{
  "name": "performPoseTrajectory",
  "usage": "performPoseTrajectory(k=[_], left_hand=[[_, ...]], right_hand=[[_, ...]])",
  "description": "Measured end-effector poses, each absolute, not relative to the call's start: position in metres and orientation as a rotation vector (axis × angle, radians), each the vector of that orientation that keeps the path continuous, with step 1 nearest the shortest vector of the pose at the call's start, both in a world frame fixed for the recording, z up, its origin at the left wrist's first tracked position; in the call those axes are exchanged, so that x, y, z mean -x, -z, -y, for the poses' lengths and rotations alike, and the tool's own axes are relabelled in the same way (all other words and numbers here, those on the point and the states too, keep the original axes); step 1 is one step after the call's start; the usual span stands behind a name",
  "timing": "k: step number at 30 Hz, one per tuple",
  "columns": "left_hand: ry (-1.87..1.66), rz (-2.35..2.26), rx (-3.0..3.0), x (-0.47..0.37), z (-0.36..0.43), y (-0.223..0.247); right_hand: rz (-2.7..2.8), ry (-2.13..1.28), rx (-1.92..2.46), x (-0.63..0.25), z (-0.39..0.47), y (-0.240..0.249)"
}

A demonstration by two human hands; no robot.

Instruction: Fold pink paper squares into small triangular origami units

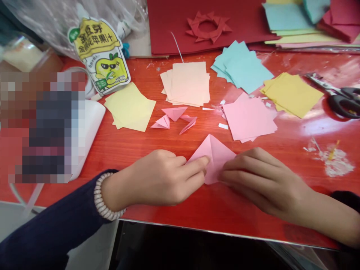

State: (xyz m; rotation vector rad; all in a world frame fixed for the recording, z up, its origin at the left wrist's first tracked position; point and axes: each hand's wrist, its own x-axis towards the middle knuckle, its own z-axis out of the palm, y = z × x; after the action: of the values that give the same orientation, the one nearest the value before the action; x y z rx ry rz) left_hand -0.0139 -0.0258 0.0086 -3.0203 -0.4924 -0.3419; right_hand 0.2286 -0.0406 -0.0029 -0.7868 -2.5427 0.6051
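Observation:
A pink paper (211, 150) with a crease down its middle lies on the red table (174, 217), its peak pointing away from me. My left hand (168, 176) presses its fingertips on the paper's left part. At the paper's right side, the fingers of my right hand (261, 180) are pressed together on the edge; the thumb is hidden. Just beyond sit small folded pink pieces (174, 113). A stack of pink squares (250, 118) lies behind my right hand.
Peach (191, 83), blue (243, 67), pale yellow (131, 107) and darker yellow squares (294, 94) lie farther back. Black-handled scissors (341, 97) are at right, near white scraps (339, 163). A drink pouch (102, 56) and a red folded ring (208, 27) are behind.

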Motion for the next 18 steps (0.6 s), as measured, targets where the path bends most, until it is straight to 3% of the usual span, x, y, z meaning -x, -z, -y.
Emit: performPoseTrajectory(k=[4, 18], left_hand=[[0.368, 0.553, 3.07, 0.012, 0.026, -0.007], [0.352, 0.529, 3.095, 0.014, 0.024, -0.008]], right_hand=[[2.414, -0.727, 0.956, -0.222, 0.042, 0.002], [2.374, -0.657, 1.147, -0.216, 0.041, 0.005]])
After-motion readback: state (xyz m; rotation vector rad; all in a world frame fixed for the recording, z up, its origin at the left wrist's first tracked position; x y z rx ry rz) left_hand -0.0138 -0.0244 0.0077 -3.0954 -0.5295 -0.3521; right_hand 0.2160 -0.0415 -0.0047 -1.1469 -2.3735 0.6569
